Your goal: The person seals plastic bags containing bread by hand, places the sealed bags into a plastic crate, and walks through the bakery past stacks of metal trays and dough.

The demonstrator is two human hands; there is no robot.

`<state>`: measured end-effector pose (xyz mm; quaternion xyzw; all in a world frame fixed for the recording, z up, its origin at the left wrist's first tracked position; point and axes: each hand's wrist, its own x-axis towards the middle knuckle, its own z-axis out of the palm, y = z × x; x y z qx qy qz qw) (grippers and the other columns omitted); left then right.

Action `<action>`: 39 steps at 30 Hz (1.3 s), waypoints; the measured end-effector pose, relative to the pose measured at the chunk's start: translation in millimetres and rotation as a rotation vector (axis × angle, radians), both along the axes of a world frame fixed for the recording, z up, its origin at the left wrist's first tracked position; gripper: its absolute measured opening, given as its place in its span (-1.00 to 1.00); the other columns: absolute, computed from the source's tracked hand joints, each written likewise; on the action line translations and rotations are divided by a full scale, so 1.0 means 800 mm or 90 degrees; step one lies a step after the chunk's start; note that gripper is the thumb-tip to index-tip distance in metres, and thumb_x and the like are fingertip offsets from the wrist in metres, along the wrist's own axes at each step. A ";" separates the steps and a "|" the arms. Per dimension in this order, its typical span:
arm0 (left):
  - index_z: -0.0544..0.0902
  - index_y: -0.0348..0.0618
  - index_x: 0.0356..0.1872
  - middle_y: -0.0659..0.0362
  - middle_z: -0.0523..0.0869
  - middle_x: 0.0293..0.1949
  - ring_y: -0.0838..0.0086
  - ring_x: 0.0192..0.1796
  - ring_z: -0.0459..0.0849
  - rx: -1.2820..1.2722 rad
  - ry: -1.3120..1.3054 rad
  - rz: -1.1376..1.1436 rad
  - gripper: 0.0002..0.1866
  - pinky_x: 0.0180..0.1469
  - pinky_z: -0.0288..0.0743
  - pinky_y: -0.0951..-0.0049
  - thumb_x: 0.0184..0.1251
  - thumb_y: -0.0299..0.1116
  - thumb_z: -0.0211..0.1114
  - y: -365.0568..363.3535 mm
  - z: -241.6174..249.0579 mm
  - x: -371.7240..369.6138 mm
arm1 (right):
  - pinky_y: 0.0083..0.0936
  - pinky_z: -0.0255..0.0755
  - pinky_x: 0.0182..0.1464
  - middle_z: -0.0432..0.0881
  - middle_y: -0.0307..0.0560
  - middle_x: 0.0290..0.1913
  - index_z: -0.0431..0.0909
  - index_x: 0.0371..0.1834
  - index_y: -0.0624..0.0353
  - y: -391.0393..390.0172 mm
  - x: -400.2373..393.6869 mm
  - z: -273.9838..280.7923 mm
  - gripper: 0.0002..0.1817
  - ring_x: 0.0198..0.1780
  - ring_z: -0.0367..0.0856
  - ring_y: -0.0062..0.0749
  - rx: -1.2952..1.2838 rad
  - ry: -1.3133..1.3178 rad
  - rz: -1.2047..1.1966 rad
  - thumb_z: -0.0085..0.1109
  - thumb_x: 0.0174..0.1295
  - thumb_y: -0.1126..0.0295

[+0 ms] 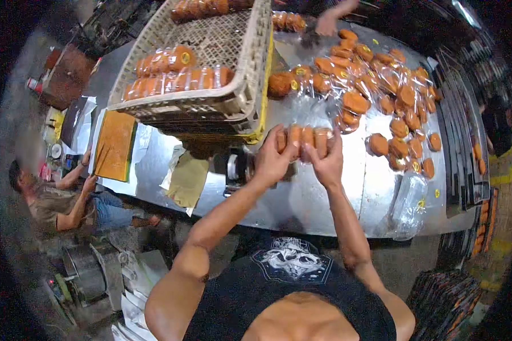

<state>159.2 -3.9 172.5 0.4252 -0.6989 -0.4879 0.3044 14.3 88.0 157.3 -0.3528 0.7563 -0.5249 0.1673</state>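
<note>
Between my two hands, above the metal table (335,210), is a short row of orange-brown round cakes (307,139) standing side by side. My left hand (274,159) grips the left end of the row, and my right hand (326,162) grips the right end, thumbs on the near side. Just beyond them and to the left stands a pale plastic crate (210,98) on a stack, with rows of wrapped cakes (176,79) inside. To the right, many wrapped cakes (355,102) lie in a loose pile.
Clear plastic bags (409,207) lie at the table's right front. Brown paper (186,179) and a dark device (233,169) are left of my hands. A co-worker (68,199) holds an orange slab (115,145) at far left. Another person's hand (327,23) reaches in at the top.
</note>
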 end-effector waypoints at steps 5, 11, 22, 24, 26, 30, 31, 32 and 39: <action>0.42 -0.27 0.32 -0.16 0.49 0.28 0.00 0.32 0.46 -0.567 0.154 0.009 -0.34 0.33 0.34 0.17 0.23 -0.26 0.42 -0.048 0.211 0.088 | -0.14 0.21 0.38 0.30 0.26 0.34 0.01 0.48 0.36 -0.062 0.065 0.212 0.08 0.38 0.32 0.04 -0.388 0.304 0.091 0.46 0.08 -0.01; 0.47 -0.24 0.20 -0.10 0.59 0.10 0.16 0.14 0.59 -0.558 0.205 0.103 -0.49 0.18 0.49 0.16 0.34 -0.19 0.36 -0.230 0.321 0.137 | 0.04 0.26 0.27 0.22 0.38 0.30 0.14 0.40 0.40 -0.269 0.124 0.334 0.05 0.28 0.34 0.17 -0.282 0.380 0.025 0.30 0.13 -0.26; 0.49 -0.22 0.28 -0.14 0.72 -0.03 -0.01 0.05 0.69 -0.593 -0.577 -0.409 -0.39 0.16 0.53 0.08 0.34 -0.02 0.17 -0.576 0.160 0.075 | -0.10 0.56 0.07 0.73 0.28 -0.13 0.68 -0.12 0.39 -0.378 0.107 0.253 -0.07 -0.09 0.73 0.16 0.362 0.608 0.438 0.01 0.16 -0.47; 0.47 -0.24 0.30 -0.18 0.72 -0.04 -0.08 0.04 0.69 -0.619 -0.512 -0.296 -0.38 0.15 0.55 0.04 0.35 -0.02 0.16 -0.529 0.180 0.075 | -0.17 0.59 0.02 0.73 0.22 -0.13 0.63 -0.01 0.38 -0.348 0.113 0.260 -0.17 -0.12 0.74 0.04 0.266 0.611 0.317 0.08 0.22 -0.35; 0.44 -0.19 0.34 -0.20 0.64 0.10 -0.06 0.16 0.61 -0.705 -0.368 -0.239 -0.35 0.25 0.48 0.07 0.34 0.01 0.20 -0.457 0.236 0.117 | -0.25 0.61 -0.02 0.73 0.17 -0.12 0.58 0.09 0.36 -0.300 0.109 0.273 -0.27 -0.13 0.75 -0.08 0.101 0.525 0.294 0.14 0.29 -0.20; 0.43 -0.19 0.34 -0.17 0.54 0.25 -0.07 0.29 0.50 -0.692 -0.197 -0.298 -0.37 0.32 0.38 0.13 0.37 -0.02 0.27 -0.307 0.287 0.166 | -0.42 0.63 -0.09 0.73 0.08 -0.08 0.48 0.23 0.31 -0.149 0.077 0.241 -0.52 -0.15 0.75 -0.33 -0.274 0.138 0.382 0.16 0.41 0.17; 0.44 -0.20 0.33 -0.16 0.54 0.24 -0.07 0.28 0.51 -0.655 -0.199 -0.287 -0.38 0.31 0.39 0.13 0.37 -0.04 0.27 -0.281 0.282 0.170 | -0.41 0.63 -0.05 0.71 0.06 -0.04 0.48 0.23 0.29 -0.113 0.061 0.226 -0.55 -0.11 0.75 -0.29 -0.224 -0.019 0.396 0.10 0.45 0.17; 0.45 -0.20 0.32 -0.16 0.54 0.24 -0.07 0.27 0.51 -0.618 -0.206 -0.272 -0.40 0.29 0.39 0.13 0.38 -0.05 0.28 -0.264 0.276 0.169 | -0.41 0.63 -0.04 0.71 0.07 -0.05 0.47 0.25 0.29 -0.083 0.048 0.199 -0.53 -0.08 0.74 -0.28 -0.232 -0.120 0.374 0.06 0.47 0.14; 0.45 -0.26 0.31 0.03 0.60 0.16 0.29 0.16 0.60 -0.448 -0.140 -0.227 -0.44 0.10 0.54 0.33 0.45 -0.11 0.27 -0.285 0.196 0.139 | -0.41 0.56 0.01 0.71 -0.12 -0.03 0.52 0.22 0.22 0.108 -0.039 -0.012 -0.52 -0.02 0.68 -0.45 -0.008 -0.366 0.160 0.06 0.46 0.07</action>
